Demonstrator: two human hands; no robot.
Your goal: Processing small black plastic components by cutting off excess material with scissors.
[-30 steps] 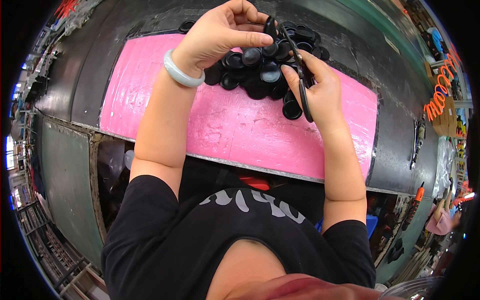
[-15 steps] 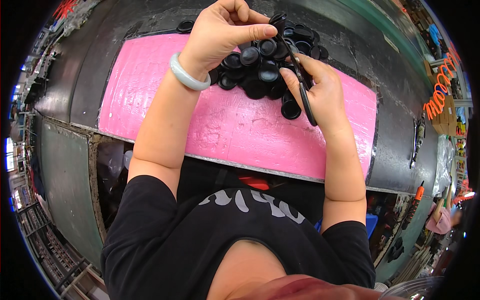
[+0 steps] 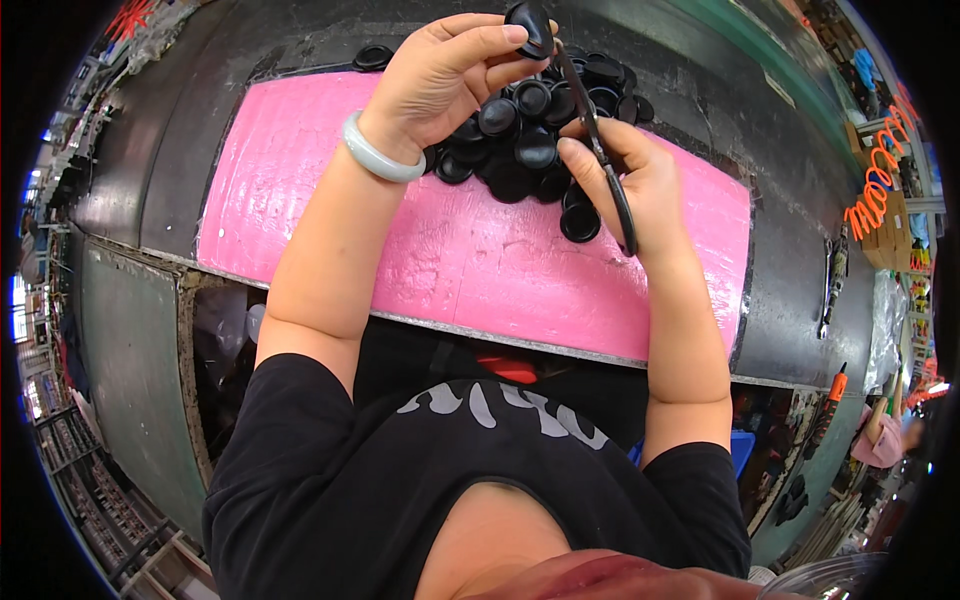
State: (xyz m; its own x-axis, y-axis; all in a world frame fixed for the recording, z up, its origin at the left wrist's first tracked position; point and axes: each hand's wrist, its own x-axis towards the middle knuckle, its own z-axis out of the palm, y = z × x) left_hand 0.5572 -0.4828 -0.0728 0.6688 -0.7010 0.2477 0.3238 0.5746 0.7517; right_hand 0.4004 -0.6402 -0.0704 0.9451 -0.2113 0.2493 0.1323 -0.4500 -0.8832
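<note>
1 dark tabletop (image 3: 795, 270) | 1 pink mat (image 3: 470, 265) on it | 1 heap of black discs (image 3: 535, 148), 12 o'clock, over a dozen, overlapping | 1 left hand (image 3: 435, 90), 12 o'clock, fingers clamped on 1 raised disc (image 3: 530, 32) | 1 right hand (image 3: 645, 185), 2 o'clock, fingers clamped around 1 scissors (image 3: 582, 112), tip just beside raised disc | 1 lone disc (image 3: 373, 57), 11 o'clock

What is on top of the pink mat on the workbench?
A heap of round black discs lies across the far edge of the pink mat. The surface beneath the heap, and whatever the forearms cover, cannot be seen.
</note>
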